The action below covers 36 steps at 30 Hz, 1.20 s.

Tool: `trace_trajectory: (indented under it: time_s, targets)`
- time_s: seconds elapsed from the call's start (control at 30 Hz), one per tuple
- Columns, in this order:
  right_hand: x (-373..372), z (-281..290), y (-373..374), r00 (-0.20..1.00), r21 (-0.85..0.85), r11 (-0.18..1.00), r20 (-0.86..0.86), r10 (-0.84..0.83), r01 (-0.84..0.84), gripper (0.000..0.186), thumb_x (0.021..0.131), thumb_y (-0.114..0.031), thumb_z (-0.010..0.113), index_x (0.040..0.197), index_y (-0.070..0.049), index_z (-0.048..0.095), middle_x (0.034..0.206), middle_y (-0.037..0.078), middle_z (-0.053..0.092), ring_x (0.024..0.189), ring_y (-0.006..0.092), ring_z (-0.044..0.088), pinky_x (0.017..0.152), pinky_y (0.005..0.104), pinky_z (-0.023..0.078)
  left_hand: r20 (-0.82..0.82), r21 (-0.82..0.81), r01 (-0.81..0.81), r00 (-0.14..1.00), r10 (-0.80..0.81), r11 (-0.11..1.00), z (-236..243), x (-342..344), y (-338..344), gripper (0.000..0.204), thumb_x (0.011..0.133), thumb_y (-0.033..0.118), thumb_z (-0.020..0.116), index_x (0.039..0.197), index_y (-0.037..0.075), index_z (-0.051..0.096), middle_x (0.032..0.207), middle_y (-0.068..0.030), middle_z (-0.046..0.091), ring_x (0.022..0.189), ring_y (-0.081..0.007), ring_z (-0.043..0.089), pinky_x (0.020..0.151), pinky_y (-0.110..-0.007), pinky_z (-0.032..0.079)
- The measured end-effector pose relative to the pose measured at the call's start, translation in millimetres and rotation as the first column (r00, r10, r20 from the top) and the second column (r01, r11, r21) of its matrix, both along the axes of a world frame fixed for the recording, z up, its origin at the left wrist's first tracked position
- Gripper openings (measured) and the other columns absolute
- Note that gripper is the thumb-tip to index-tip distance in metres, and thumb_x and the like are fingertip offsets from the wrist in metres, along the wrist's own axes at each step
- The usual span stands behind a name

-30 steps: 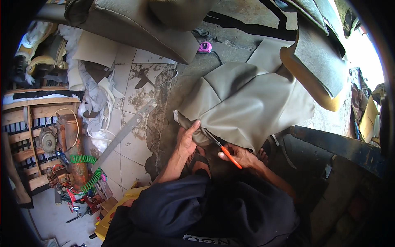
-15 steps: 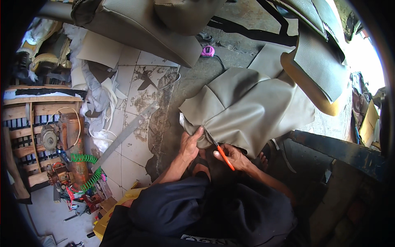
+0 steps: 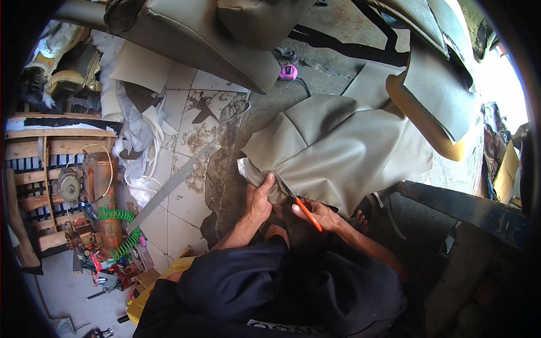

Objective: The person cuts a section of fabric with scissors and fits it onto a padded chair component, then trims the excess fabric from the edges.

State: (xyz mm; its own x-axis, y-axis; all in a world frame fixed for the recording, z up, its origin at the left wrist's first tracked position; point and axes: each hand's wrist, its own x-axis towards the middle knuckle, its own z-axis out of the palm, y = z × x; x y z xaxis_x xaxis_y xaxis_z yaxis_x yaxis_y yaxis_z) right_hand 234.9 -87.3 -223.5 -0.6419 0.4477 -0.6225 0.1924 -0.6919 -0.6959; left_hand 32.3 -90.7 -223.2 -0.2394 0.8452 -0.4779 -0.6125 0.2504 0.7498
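A large sheet of taupe leatherette (image 3: pixel 360 149) spreads over the floor in front of me, creased and folded. My left hand (image 3: pixel 260 201) pinches its near left edge, thumb on top and fingers hidden below. In my right hand (image 3: pixel 322 214) are orange-handled scissors (image 3: pixel 307 213), their blades pointing up and left into the material close to my left thumb. Folds hide part of the blades, so how far they are spread cannot be made out. A small whitish patch shows at the sheet's left corner.
Taupe upholstered seat pieces (image 3: pixel 208 48) stand ahead, and another padded piece (image 3: pixel 437 90) is at the right. A pink tape measure (image 3: pixel 288 72) lies beyond the sheet. Leftward are a long metal ruler (image 3: pixel 174 186), a green coiled hose (image 3: pixel 127 239) and a rusty tank (image 3: pixel 103 186).
The sheet's left corner has shifted slightly left and down, and my left thumb has moved a little left with it. My right hand keeps nearly the same place, still holding the scissors.
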Motion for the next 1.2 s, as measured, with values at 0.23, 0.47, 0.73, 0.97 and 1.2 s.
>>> trace_trajectory:
  time_s: [0.23, 0.47, 0.73, 0.97, 1.2]
  targets:
    - [-24, -5, 17, 0.978, 0.043, 0.996, -0.199, -0.062, 0.072, 0.034, 0.095, -0.042, 0.067, 0.103, -0.01, 0.058, 0.08, -0.007, 0.053, 0.071, 0.0047, 0.045, 0.063, 0.0226, 0.037, 0.008, -0.056, -0.042, 0.999, 0.043, 0.998, 4, -3, 1, 0.038, 0.093, 0.012, 0.067, 0.129, 0.005, 0.056, 0.12, -0.0059, 0.063, 0.108, -0.0182, 0.061, 0.094, -0.035, 0.05]
    - [-17, -10, 17, 0.985, 0.095, 0.995, -0.172, 0.0, 0.016, 0.036, 0.094, -0.043, 0.068, 0.101, -0.009, 0.057, 0.075, -0.006, 0.051, 0.067, 0.0057, 0.044, 0.061, 0.024, 0.037, -0.027, -0.056, -0.118, 0.993, 0.117, 0.991, 7, -2, -3, 0.036, 0.094, 0.011, 0.066, 0.128, 0.005, 0.056, 0.119, -0.0056, 0.064, 0.107, -0.0185, 0.062, 0.093, -0.035, 0.051]
    - [-27, 3, 21, 0.999, 0.277, 0.96, -0.017, -0.04, 0.043, 0.053, 0.087, -0.055, 0.07, 0.096, -0.004, 0.059, 0.077, 0.001, 0.056, 0.073, 0.0118, 0.052, 0.066, 0.0288, 0.044, -0.142, -0.012, 0.009, 0.99, -0.011, 1.0, -2, 0, -11, 0.034, 0.097, 0.01, 0.062, 0.129, 0.005, 0.053, 0.119, -0.0062, 0.063, 0.107, -0.0196, 0.063, 0.089, -0.038, 0.055]
    - [-21, 5, 28, 0.991, 0.283, 0.955, 0.118, 0.06, -0.091, 0.055, 0.088, -0.057, 0.068, 0.097, -0.003, 0.059, 0.082, 0.004, 0.057, 0.076, 0.0128, 0.052, 0.069, 0.0302, 0.045, -0.1, -0.053, -0.065, 0.993, 0.06, 0.996, 9, -7, -7, 0.024, 0.097, 0.013, 0.062, 0.119, 0.004, 0.06, 0.103, -0.0079, 0.068, 0.089, -0.0185, 0.067, 0.078, -0.034, 0.057]
    - [-16, 29, 36, 0.993, 0.252, 0.962, 0.078, 0.092, -0.109, 0.058, 0.088, -0.056, 0.069, 0.109, -0.003, 0.055, 0.082, 0.004, 0.056, 0.077, 0.0141, 0.053, 0.07, 0.0308, 0.044, -0.123, -0.052, -0.006, 0.992, 0.0, 0.999, 22, -23, 2, 0.013, 0.096, 0.013, 0.063, 0.106, 0.004, 0.062, 0.089, -0.0061, 0.066, 0.074, -0.0153, 0.064, 0.067, -0.03, 0.055]
